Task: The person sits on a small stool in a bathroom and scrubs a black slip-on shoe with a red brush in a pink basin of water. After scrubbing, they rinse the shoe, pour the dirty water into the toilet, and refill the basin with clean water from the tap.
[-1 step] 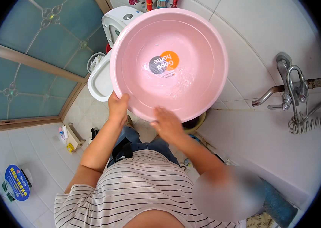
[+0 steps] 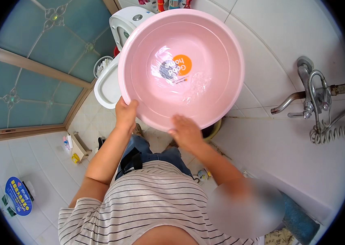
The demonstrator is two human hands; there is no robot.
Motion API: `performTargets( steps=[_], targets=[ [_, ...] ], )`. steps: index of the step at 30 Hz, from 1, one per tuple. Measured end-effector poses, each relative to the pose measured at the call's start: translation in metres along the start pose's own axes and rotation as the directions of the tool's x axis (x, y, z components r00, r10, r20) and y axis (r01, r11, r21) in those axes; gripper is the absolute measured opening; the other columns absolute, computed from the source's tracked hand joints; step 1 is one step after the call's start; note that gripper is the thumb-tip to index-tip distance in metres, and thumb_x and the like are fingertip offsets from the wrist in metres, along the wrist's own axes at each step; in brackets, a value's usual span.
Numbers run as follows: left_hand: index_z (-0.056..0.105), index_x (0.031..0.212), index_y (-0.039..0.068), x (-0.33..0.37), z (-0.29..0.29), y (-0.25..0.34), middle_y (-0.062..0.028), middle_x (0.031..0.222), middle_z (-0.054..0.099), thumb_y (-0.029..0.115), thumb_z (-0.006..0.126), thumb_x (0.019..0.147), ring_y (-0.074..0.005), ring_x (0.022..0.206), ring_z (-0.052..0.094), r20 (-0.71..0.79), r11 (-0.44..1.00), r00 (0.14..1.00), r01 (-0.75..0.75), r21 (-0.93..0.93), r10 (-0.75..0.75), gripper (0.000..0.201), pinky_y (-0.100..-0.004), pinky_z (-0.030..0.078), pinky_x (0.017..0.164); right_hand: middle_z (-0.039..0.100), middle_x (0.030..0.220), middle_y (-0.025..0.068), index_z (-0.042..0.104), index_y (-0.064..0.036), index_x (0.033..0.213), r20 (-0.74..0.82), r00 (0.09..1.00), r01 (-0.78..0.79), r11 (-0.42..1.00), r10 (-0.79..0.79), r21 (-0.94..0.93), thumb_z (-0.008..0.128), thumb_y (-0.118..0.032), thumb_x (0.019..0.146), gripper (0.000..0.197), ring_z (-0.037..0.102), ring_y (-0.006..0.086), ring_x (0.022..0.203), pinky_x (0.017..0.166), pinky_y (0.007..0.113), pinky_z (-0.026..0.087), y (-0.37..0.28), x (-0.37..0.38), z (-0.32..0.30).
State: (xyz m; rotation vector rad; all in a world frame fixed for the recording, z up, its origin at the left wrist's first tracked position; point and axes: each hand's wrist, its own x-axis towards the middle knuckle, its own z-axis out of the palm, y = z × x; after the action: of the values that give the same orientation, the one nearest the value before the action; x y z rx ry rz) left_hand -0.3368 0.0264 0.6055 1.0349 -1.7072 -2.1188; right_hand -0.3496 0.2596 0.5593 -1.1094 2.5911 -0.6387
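Note:
A large round pink basin (image 2: 217, 94) is tilted so that its inside faces me, with a shallow, glinting patch of clear water and a grey and orange sticker on its bottom. My left hand (image 2: 126, 114) is closed round the basin's lower left rim, thumb on the inner side. At the near rim, right of the left hand, is my right hand (image 2: 187, 132), slightly blurred. Its fingers are stretched out flat over the rim toward the basin's inner wall, and it grips nothing that I can see.
Behind the basin, at left, stands a white toilet (image 2: 108, 87) with its lid raised, beside a small waste bin (image 2: 99, 67). A metal tap (image 2: 303, 96) with a coiled hose projects from the right wall. A yellowish tub (image 2: 214, 130) shows partly under the basin. Glass doors (image 2: 33, 81) line the left.
My right hand has shifted slightly right along the near rim. The water in the basin has sloshed, with its glints moving left over the sticker. My left hand keeps its grip.

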Motion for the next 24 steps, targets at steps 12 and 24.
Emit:
performTargets(
  steps=[12, 24],
  targets=[
    [0.057, 0.11, -0.004, 0.025, -0.038, 0.035, -0.0092, 0.097, 0.065, -0.002, 0.051, 0.074, -0.0157, 0.083, 0.062, 0.263, 0.967, 0.965, -0.086, 0.24, 0.021, 0.037, -0.0286, 0.049, 0.076, 0.039, 0.137, 0.0185, 0.037, -0.0014, 0.134, -0.506, 0.858, -0.26, 0.925, 0.09, -0.276, 0.064, -0.017, 0.077, 0.065, 0.039, 0.0329, 0.126, 0.104, 0.043, 0.033, 0.135, 0.006, -0.097],
    [0.05, 0.123, -0.001, 0.037, -0.031, 0.141, -0.0089, 0.095, 0.065, 0.02, 0.065, 0.082, -0.0137, 0.082, 0.061, 0.264, 0.896, 0.934, -0.318, 0.309, 0.24, 0.048, -0.0284, 0.049, 0.076, 0.057, 0.115, 0.0186, 0.047, 0.0116, 0.12, 0.182, 0.687, -0.219, -0.038, 0.703, 0.975, 0.06, -0.007, 0.082, 0.045, 0.058, 0.0254, 0.101, 0.087, 0.034, 0.046, 0.106, -0.01, -0.042]
  ],
)
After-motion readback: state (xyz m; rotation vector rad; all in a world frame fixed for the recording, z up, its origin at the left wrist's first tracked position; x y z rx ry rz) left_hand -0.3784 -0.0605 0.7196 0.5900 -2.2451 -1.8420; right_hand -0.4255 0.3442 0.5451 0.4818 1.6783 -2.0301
